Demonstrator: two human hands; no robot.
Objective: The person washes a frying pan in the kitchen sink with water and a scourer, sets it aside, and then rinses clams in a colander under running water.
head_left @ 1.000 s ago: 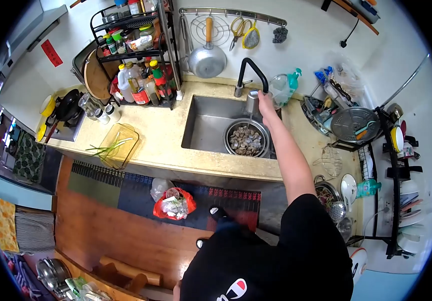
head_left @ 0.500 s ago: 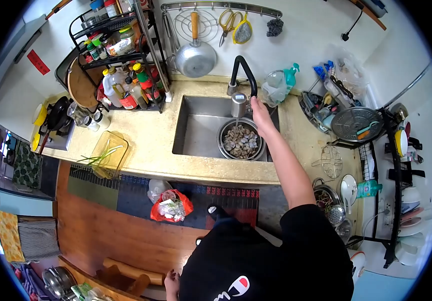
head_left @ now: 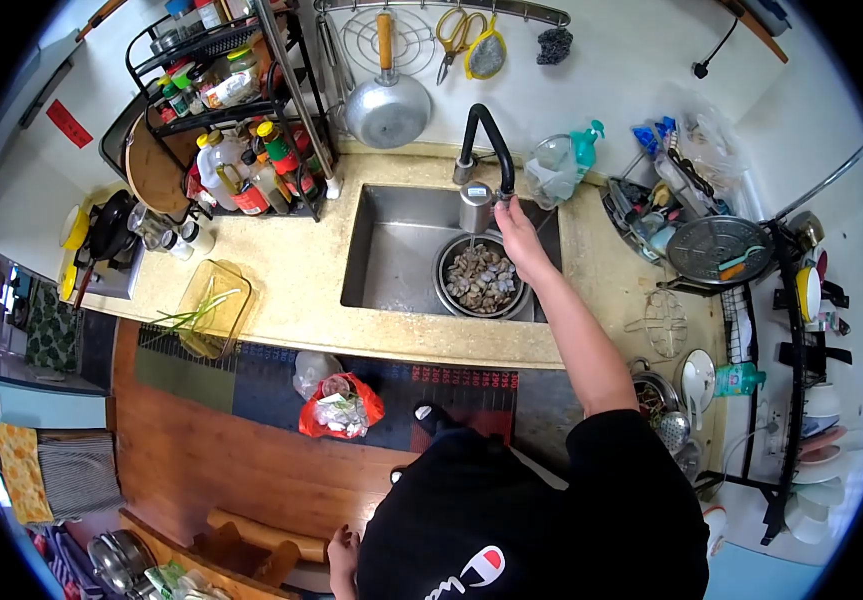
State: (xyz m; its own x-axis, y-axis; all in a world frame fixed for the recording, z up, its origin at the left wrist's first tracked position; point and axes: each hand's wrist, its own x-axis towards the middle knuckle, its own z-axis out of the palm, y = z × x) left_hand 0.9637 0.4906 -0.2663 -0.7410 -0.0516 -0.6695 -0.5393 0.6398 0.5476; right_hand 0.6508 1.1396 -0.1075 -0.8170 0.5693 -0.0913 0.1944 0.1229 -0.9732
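Observation:
My right hand (head_left: 519, 238) reaches over the sink (head_left: 391, 262), its fingers closed around the end of the black faucet (head_left: 491, 128). Beside those fingers a silver cylinder (head_left: 476, 207) is fixed to the spout, with what looks like a thin stream of water below it. Under it, a round metal bowl (head_left: 440, 284) stands in the sink's right part, holding many brownish-grey shellfish (head_left: 481, 279), probably clams. Down at my side hangs my left hand (head_left: 344, 550), fingers loosely bent and apart, nothing visible in it.
A glass dish (head_left: 235, 322) with green stalks lies left on the counter. A bottle rack (head_left: 316, 205) rises behind it. Right of the sink are a teal pump bottle (head_left: 584, 150) and a dish rack (head_left: 783, 400). A red bag (head_left: 373, 409) sits on the floor mat.
The view has shifted slightly. My right hand stays at the faucet end, and my left hand still hangs low. The bowl keeps its place in the sink.

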